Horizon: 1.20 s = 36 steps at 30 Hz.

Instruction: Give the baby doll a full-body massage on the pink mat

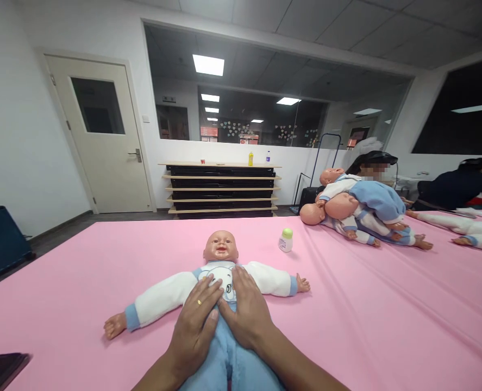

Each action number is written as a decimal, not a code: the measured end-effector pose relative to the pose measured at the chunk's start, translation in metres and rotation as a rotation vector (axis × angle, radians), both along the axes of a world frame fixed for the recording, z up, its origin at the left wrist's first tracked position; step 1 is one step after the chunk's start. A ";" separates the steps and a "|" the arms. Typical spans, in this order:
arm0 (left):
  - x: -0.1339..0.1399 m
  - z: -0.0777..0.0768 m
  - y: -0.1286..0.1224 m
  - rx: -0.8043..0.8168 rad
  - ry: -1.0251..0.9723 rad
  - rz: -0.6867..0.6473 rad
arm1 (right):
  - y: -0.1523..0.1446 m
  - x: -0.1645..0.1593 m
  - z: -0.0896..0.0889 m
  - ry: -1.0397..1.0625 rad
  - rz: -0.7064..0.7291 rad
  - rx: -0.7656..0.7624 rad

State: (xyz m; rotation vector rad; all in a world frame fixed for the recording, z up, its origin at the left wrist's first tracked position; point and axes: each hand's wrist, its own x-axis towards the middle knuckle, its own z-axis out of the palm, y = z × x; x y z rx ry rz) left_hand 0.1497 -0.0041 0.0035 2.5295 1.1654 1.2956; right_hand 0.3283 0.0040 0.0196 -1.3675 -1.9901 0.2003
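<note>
A baby doll (221,248) lies face up, head away from me, arms stretched out to both sides. It wears a white top with blue cuffs and an animal face on the chest, and blue trousers (224,358). My left hand (195,320), with a ring on one finger, rests flat on the left side of the doll's chest and belly. Beside it my right hand (246,309) lies flat on the other side, fingers pointing toward the doll's head. The hands nearly meet at the thumbs. Both hold nothing, and they partly cover the animal face.
A small bottle with a green cap (286,240) stands on the pink table cover (143,244). Several dolls (358,201) are piled at the back right, near a person in a cap. A dark phone-like object (2,369) lies at the near left. Another person (456,184) sits far right.
</note>
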 end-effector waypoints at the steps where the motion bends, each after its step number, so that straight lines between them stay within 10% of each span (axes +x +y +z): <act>1: -0.001 0.001 0.000 -0.005 0.016 -0.018 | 0.001 0.000 -0.002 0.001 -0.018 -0.001; 9: 0.006 0.007 0.004 -0.251 -0.001 0.062 | -0.001 0.002 -0.005 -0.037 0.004 0.176; 14: 0.009 -0.002 0.009 -0.322 -0.122 0.140 | -0.009 0.004 0.009 -0.044 0.259 0.395; 28: 0.002 -0.001 -0.004 0.062 0.023 0.059 | -0.001 0.002 0.007 -0.051 0.098 0.009; 36: 0.005 0.004 0.003 -0.180 0.077 0.076 | 0.001 0.005 -0.006 -0.025 0.081 0.096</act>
